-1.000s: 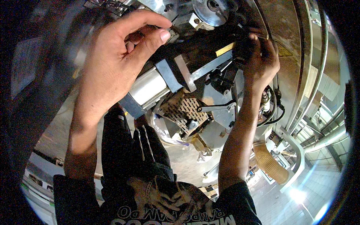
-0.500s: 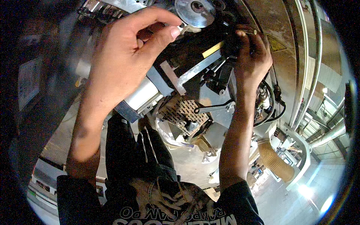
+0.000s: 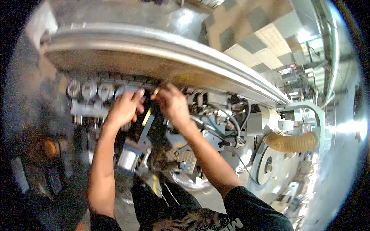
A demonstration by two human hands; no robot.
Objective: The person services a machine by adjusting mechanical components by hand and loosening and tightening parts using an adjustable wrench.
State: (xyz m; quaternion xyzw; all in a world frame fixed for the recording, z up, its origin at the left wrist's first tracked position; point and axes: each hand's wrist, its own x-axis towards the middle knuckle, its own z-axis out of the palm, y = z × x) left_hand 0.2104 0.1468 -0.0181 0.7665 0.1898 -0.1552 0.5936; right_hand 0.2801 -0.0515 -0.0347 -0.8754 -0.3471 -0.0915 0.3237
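I have both hands up inside the machine [image 3: 216, 115], close under its long curved metal rim [image 3: 165, 48]. My left hand [image 3: 125, 107] is curled, fingers bent toward a small part at the dark block [image 3: 156, 127] in the middle; blur keeps me from telling whether it actually pinches anything. My right hand [image 3: 172, 104] sits just beside it, fingers closed around what looks like a small brass-coloured piece [image 3: 155, 92] at its fingertips. The two hands nearly touch above a yellow strip [image 3: 146, 116] on the block.

Compared with half a second ago the view has swung a lot: then my hands filled the upper part of the picture, well apart, left on the grey cylinder's end and right on the far end of the block. Now they look smaller, have come together at one spot, and the rim and checkered ceiling [image 3: 254, 34] show above them. The silver cylinder [image 3: 128, 158] lies below my left forearm, untouched. A row of round gauges [image 3: 89, 89] sits left of my left hand, and a tan ribbed hose [image 3: 289, 141] lies off to the right.
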